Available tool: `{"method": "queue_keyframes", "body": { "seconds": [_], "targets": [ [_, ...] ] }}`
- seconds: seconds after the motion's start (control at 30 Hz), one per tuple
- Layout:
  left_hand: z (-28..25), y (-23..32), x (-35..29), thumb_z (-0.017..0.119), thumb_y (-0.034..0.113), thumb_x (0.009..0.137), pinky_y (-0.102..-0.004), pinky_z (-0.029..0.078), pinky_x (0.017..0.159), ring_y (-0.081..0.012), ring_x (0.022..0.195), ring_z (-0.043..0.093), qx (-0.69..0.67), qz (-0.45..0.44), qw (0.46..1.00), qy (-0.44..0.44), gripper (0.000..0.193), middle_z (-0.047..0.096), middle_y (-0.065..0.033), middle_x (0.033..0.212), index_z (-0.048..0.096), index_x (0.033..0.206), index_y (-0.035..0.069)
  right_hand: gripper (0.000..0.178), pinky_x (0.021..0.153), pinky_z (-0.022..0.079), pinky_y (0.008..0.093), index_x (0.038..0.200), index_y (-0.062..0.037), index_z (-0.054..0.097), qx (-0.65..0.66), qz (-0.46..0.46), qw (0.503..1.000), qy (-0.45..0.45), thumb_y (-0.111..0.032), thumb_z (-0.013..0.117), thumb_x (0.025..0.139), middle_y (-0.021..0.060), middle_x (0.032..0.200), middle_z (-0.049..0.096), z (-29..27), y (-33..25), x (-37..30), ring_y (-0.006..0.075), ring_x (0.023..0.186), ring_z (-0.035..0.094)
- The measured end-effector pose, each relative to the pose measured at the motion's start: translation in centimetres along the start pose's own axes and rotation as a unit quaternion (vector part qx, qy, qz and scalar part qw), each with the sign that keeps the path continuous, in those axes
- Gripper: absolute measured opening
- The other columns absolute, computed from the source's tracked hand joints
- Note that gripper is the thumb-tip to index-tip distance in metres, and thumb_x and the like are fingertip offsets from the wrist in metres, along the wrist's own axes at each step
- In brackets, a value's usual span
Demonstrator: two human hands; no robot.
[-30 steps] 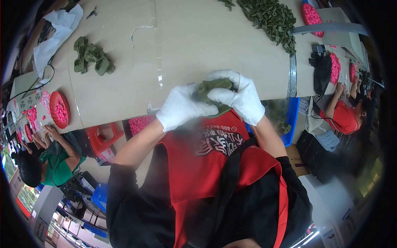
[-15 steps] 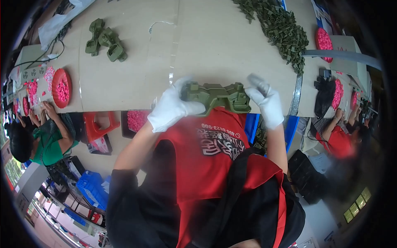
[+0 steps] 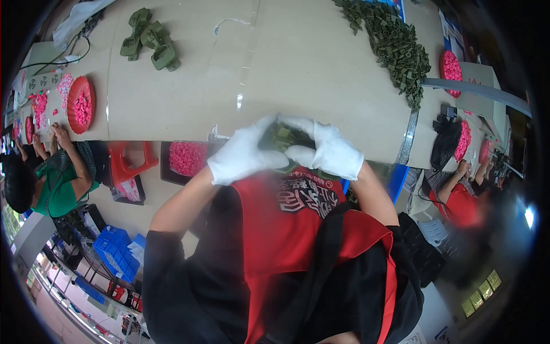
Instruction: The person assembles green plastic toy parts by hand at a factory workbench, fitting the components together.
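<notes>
My left hand (image 3: 243, 152), in a white glove, grips an olive-green moulded plastic part (image 3: 285, 137) at the table's near edge. From the other side my right hand (image 3: 331, 150), gloved too, is closed on the same part. Thumbs lie on the near side and fingers curl round the far side, so most of the part is hidden. Farther off to the left lie several similar green plastic parts (image 3: 165, 56) in a cluster. At the far right, small green plastic pieces (image 3: 398, 54) are heaped in a long pile.
A red dish (image 3: 90, 106) of pink pieces stands on the left of the table (image 3: 172, 109). A grey bar (image 3: 475, 86) crosses at right. Below the edge are a dark tray of pink pieces (image 3: 188, 158) and a red stool (image 3: 117, 163). Co-workers sit on both sides.
My right hand has moved left and closed round the green part. The part has turned and is now mostly covered by both gloves. The view has shifted slightly.
</notes>
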State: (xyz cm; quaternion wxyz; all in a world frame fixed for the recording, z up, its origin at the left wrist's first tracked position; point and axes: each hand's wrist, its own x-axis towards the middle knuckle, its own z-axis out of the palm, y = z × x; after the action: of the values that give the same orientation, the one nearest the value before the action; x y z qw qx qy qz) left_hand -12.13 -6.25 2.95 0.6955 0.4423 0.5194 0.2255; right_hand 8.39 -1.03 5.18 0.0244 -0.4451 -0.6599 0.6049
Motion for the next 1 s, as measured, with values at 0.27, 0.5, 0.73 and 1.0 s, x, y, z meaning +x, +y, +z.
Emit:
{"method": "queue_keyframes", "body": {
  "seconds": [0.27,0.5,0.73,1.0],
  "targets": [
    [0.7,-0.6,0.1,0.076,0.026,0.072,-0.0358,0.048,0.095,-0.0339,0.111,0.062,0.092,0.022,0.995,0.043,0.076,0.063,-0.0250,0.117,0.047,0.134,-0.005,0.048,0.093,0.049,0.0298,0.126,-0.0007,0.059,0.161,0.060,0.985,0.027,-0.008,0.065,0.079,0.0148,0.114,0.068,1.9,0.8,-0.2,0.0187,0.104,0.064],
    [-0.8,0.5,3.0,0.078,0.023,0.073,-0.0321,0.049,0.093,-0.0230,0.110,0.061,0.005,-0.030,0.999,-0.027,0.073,0.064,-0.0174,0.117,0.048,0.134,-0.003,0.058,0.095,0.047,0.0309,0.126,0.0063,0.056,0.327,0.071,0.942,-0.005,-0.015,0.074,0.075,0.0189,0.118,0.064,-0.1,3.2,1.9,0.0201,0.108,0.062],
    [0.0,-0.5,4.0,0.086,0.013,0.061,-0.0419,0.036,0.109,-0.0293,0.136,0.035,-0.031,0.155,0.983,0.099,0.120,0.030,-0.0223,0.147,0.006,0.151,0.002,0.052,0.090,0.049,0.0307,0.116,0.0000,0.060,0.397,0.050,0.898,0.184,-0.010,0.082,0.070,0.0064,0.106,0.068,-2.2,-0.6,4.0,0.0134,0.096,0.062],
    [-2.3,2.6,1.2,0.076,0.027,0.069,-0.0397,0.044,0.099,-0.0390,0.116,0.053,0.178,0.094,0.968,0.153,0.082,0.052,-0.0247,0.122,0.038,0.138,0.004,0.094,0.093,0.051,0.0379,0.139,-0.0045,0.046,0.353,-0.198,0.906,0.124,0.008,0.078,0.051,0.0120,0.125,0.060,-5.1,-2.5,6.5,0.0244,0.108,0.061]
  ]
}}
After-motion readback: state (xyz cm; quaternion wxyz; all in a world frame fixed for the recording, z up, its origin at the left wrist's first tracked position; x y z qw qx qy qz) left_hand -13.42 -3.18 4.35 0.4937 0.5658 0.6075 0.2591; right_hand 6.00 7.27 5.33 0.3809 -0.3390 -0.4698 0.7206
